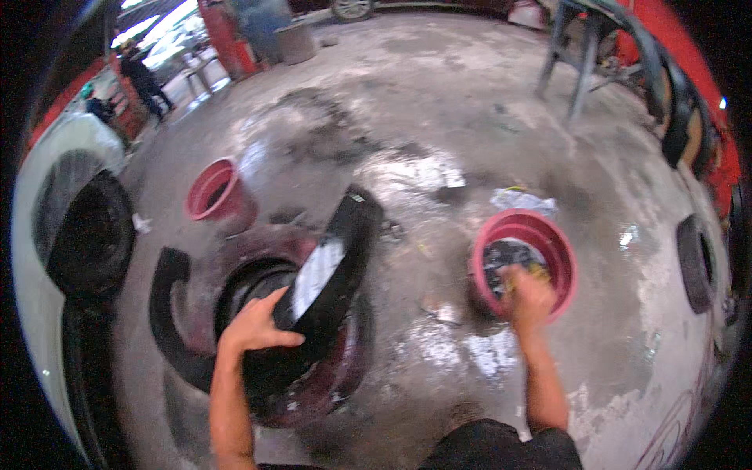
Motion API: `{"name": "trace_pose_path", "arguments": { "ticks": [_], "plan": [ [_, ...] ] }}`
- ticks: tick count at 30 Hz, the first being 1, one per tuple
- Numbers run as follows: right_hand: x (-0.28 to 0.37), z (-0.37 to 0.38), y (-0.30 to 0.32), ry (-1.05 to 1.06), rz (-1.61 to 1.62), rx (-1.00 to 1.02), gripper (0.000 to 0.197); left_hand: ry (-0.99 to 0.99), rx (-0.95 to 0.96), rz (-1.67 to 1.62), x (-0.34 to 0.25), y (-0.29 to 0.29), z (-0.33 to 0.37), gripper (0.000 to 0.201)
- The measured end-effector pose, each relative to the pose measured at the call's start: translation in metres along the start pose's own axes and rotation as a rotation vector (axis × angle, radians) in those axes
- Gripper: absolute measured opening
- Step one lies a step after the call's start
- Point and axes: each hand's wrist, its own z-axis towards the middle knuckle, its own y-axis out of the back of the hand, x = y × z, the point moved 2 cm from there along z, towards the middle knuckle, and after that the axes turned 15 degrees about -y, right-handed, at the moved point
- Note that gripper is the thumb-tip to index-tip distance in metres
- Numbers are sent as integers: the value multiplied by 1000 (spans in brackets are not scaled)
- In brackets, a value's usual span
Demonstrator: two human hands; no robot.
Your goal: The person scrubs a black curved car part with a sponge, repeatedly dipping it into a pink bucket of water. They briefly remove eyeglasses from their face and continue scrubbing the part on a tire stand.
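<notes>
My left hand [258, 325] grips the edge of a long, curved black strip [345, 258], its thumb on one side and fingers on the other. A wet shine runs along the strip, whose other end bends round to the left. Beneath it lies a round maroon and black thing [356, 364], which looks like a tyre or tub. My right hand [529, 294] is closed inside a red bucket [562, 235] holding dark liquid with some pale foam. Something yellowish shows by its blurred fingers; I cannot make out what it is.
Another red bucket [223, 192] stands at the left, beyond the strip. A crumpled white bag [523, 201] lies behind the right bucket. Tyres stand at the left [94, 235] and right [693, 264]. Far off are a metal stand [583, 66] and a person [142, 82].
</notes>
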Motion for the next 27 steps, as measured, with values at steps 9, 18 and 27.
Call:
{"name": "trace_pose_path", "arguments": {
  "ticks": [9,18,27],
  "plan": [
    [-141,-50,-163,-225,-407,1001,16,4,14,-229,-10,11,19,96],
    [-117,-24,-113,-331,-167,1290,36,28,55,-218,-6,-16,16,103],
    [82,-21,-96,-519,963,628,49,98,-92,-153,-44,-4,69,55]
  ]
}}
